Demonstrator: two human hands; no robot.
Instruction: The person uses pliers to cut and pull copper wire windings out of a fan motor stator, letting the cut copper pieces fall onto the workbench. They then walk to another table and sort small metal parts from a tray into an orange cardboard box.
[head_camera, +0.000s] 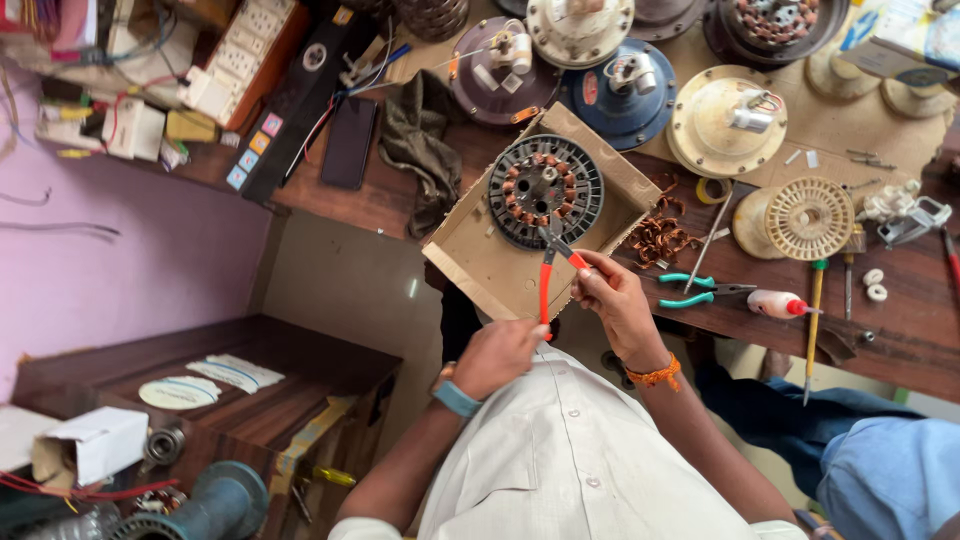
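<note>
A round black fan stator (545, 190) with copper windings lies in a shallow cardboard tray (470, 250) at the workbench edge. My right hand (615, 300), with an orange thread at the wrist, grips orange-handled pliers (546, 285). Their jaws touch the stator's near rim. My left hand (500, 355), wearing a blue wristband, is closed at the tray's near edge, close to the end of one plier handle. A white shirt covers my body below both hands.
Right of the tray lie scrap copper wire (660, 240), teal-handled pliers (690, 290), a small glue bottle (775, 303), a screwdriver (812, 320) and a white winding former (808, 217). Fan motor housings (725, 120) crowd the back. A phone (348, 140) and cloth (420, 150) lie left. Another person's blue clothing (880, 470) shows at the lower right.
</note>
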